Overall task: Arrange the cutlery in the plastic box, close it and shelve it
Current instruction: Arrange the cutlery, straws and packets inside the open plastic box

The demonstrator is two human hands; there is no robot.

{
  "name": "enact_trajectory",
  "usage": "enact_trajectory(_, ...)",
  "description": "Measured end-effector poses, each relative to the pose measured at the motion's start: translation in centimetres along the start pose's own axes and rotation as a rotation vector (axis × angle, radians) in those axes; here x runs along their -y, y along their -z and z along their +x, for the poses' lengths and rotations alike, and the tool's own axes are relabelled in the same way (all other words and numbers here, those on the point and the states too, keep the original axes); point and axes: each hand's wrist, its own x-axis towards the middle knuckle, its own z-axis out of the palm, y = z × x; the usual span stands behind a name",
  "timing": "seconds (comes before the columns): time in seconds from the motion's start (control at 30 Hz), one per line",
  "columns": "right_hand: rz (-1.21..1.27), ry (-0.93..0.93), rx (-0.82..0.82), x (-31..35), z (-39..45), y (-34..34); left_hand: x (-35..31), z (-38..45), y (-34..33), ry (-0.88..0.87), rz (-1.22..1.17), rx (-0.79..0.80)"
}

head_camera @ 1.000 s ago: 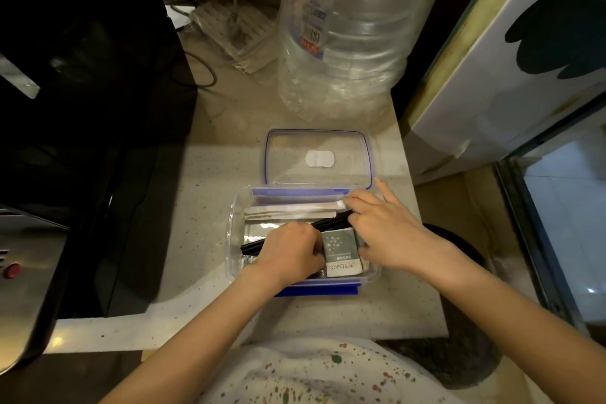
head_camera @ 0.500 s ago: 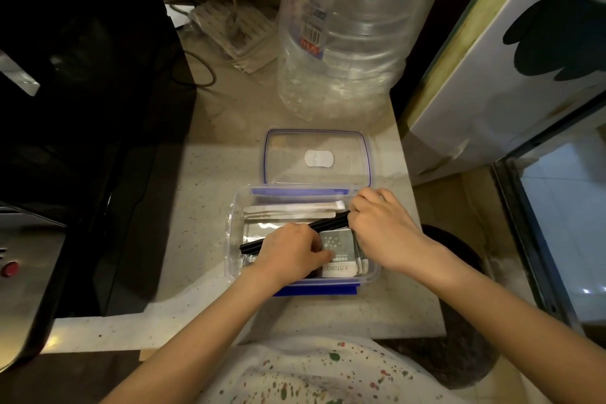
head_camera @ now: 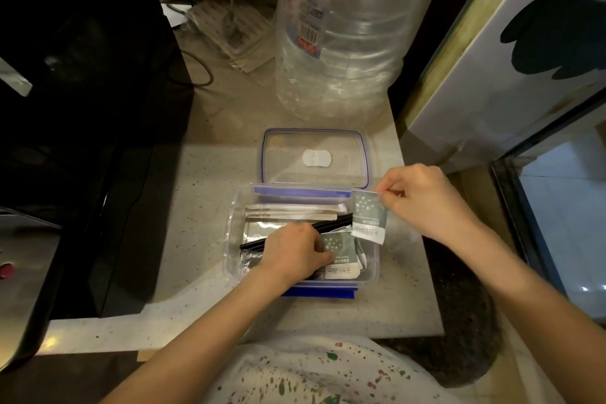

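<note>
A clear plastic box (head_camera: 233, 229) with blue clips sits open on the pale counter. Its lid (head_camera: 314, 157) lies flat just behind it. Inside are wrapped paper sleeves (head_camera: 292, 211), black chopsticks (head_camera: 331, 223) lying diagonally, and small grey-green packets (head_camera: 341, 256). My left hand (head_camera: 292, 252) is down in the box, fingers curled on the packets by the chopsticks. My right hand (head_camera: 423, 197) pinches one grey-green packet (head_camera: 369, 218) by its top corner and holds it above the box's right rim.
A big clear water bottle (head_camera: 344, 29) stands right behind the lid. A black appliance (head_camera: 82, 108) fills the left side. A power strip with cables (head_camera: 229, 26) lies at the back. A white cabinet door (head_camera: 511, 59) is at the right, beyond the counter's edge.
My right hand has lifted out of the box to the right, pulling one packet up with it. My left hand stays in the box.
</note>
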Motion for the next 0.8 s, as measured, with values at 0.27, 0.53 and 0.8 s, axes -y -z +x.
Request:
enact_trajectory(0.27, -0.062, 0.067, 0.314, 0.7, -0.2, -3.6, 0.5, -0.1, 0.3, -0.053, -0.109, 0.067)
enact_trajectory(0.53, -0.586, 0.445, 0.239, 1.4, -0.3, -6.7, 1.0, -0.8, 0.7, -0.086, -0.093, 0.071)
enact_trajectory(0.8, -0.588, 0.501, 0.304, 0.1, 0.3, -6.7, 1.4, -1.8, 0.9, -0.162, -0.143, 0.133)
